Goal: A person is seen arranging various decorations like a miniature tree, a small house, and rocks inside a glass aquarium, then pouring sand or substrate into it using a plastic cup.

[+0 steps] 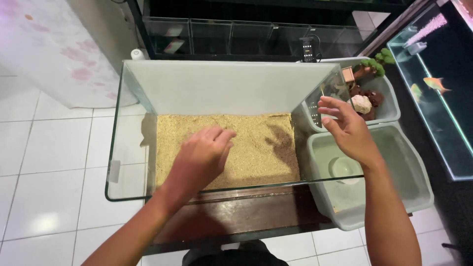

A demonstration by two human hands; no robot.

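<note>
Left hand (202,152) flat on the sand (256,148) inside the glass tank (123,123), mid-frame.

The left hand lies palm down on the sand, fingers (221,135) nearly together and holding nothing. The right hand (347,130) hovers above the tank's right wall, centre right of the frame, fingers loosely spread and empty. Sand already covers the tank floor in a fairly even tan layer, though its surface looks rumpled near the right side, so levelling seems unfinished. No water, plants or ornaments are in the tank. An empty grey tub (409,172) with a white bowl (342,167) sits lower right; behind it a second tub (389,106) holds rocks (362,103) and a green plant (379,64). A fish tank (443,118) fills the right edge.
</note>
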